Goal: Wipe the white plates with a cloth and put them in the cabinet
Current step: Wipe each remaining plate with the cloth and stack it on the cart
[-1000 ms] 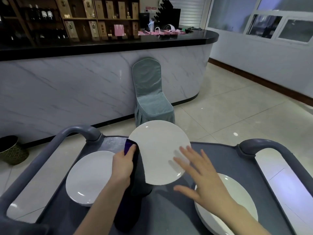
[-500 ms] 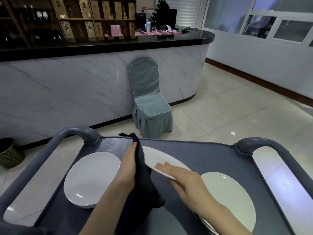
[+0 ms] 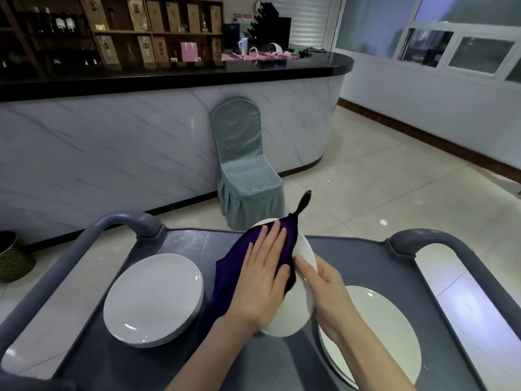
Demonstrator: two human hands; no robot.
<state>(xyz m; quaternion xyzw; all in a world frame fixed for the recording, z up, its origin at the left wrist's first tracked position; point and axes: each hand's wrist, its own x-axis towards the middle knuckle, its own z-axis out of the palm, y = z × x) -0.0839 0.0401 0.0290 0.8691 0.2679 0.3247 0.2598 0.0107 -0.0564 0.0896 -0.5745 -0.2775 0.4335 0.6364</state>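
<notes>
I hold one white plate (image 3: 303, 292) tilted on edge above the grey cart (image 3: 352, 266). My right hand (image 3: 328, 292) grips its right rim, thumb on the face. My left hand (image 3: 263, 280) lies flat with straight fingers on a dark purple cloth (image 3: 239, 261), pressing it against the plate's face. A corner of the cloth sticks up past the plate's top. A stack of white plates (image 3: 153, 297) rests on the cart at the left. Another white plate (image 3: 383, 328) lies on the cart at the right, partly behind my right forearm.
The cart has raised grey handles (image 3: 127, 218) at its far corners. Beyond it a grey-covered chair (image 3: 245, 170) stands against a marble bar counter (image 3: 141, 142). A woven basket (image 3: 12, 258) sits on the tiled floor at the left.
The held plate has turned up onto its edge. My left hand has gone from gripping the bunched cloth at the plate's left rim to pressing the cloth flat on its face.
</notes>
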